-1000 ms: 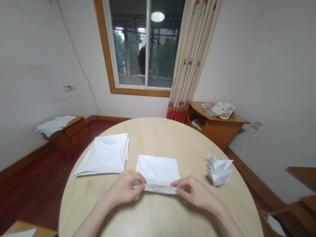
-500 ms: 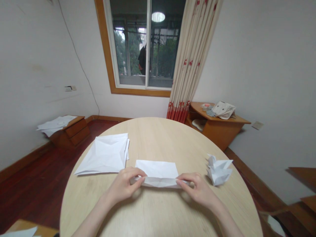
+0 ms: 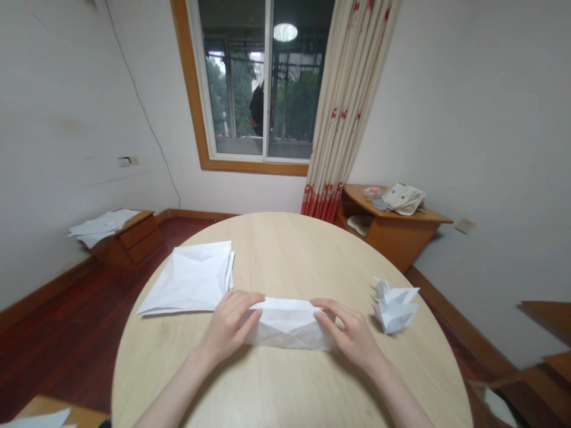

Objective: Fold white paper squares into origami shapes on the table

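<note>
A white sheet of paper (image 3: pixel 288 324), folded in half into a long rectangle, lies on the round wooden table (image 3: pixel 289 249) in front of me. My left hand (image 3: pixel 229 324) rests on its left end with fingers stretched flat along the far edge. My right hand (image 3: pixel 350 333) presses its right end the same way, fingers extended. Both hands hold the paper down on the table; neither grips it.
A stack of creased white sheets (image 3: pixel 190 279) lies at the table's left. A folded paper figure (image 3: pixel 395 306) stands at the right. Beyond are a low drawer unit (image 3: pixel 129 235) with papers, a corner shelf (image 3: pixel 392 223), a curtain and a window.
The near edge of the sheet, pinched in both hands, was carried over to the far edge. The paper now lies folded in half and my fingers have flattened onto it.
</note>
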{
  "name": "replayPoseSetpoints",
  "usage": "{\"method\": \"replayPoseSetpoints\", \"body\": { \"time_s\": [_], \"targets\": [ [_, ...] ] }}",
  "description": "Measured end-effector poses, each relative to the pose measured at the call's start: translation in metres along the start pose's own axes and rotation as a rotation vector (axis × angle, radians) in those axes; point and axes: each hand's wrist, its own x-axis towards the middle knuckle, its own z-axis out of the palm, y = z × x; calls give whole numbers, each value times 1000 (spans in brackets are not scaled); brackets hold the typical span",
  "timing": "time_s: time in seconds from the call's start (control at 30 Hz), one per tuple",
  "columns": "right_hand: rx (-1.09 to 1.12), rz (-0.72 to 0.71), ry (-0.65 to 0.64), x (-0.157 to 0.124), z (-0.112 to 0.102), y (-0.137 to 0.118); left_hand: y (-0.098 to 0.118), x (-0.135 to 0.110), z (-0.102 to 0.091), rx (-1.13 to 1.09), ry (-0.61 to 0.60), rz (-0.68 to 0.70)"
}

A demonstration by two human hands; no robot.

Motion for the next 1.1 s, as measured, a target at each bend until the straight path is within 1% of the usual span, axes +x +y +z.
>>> {"method": "replayPoseSetpoints", "body": {
  "time_s": [0.07, 0.13, 0.23, 0.4, 0.53, 0.6, 0.7, 0.77, 0.93, 1.1],
  "targets": [
    [-72, -133, 117, -1, 6, 1, 4, 1, 2, 91, 54, 79],
    [-157, -251, 200, -1, 11, 1, 9, 2, 6, 162, 112, 133],
    [-260, -358, 257, 1, 15, -2, 15, 1, 11, 232, 201, 153],
    [-359, -375, 318, 2, 23, -12, 19, -3, 21, 268, 243, 127],
    [-400, -311, 384, -3, 40, -15, 17, -7, 29, 294, 203, 87],
    [-450, -280, 385, -5, 49, -14, 15, -8, 33, 308, 176, 55],
    [-497, -249, 356, -8, 60, -13, 12, -8, 37, 314, 140, 9],
    [-508, -211, 323, -9, 63, -11, 9, -8, 39, 314, 98, -17],
    [-532, -111, 82, -10, 62, -9, 1, -13, 44, 314, -81, -44],
    [-468, -49, -75, -11, 64, -3, -5, -15, 51, 295, -134, -41]
  ]
}}
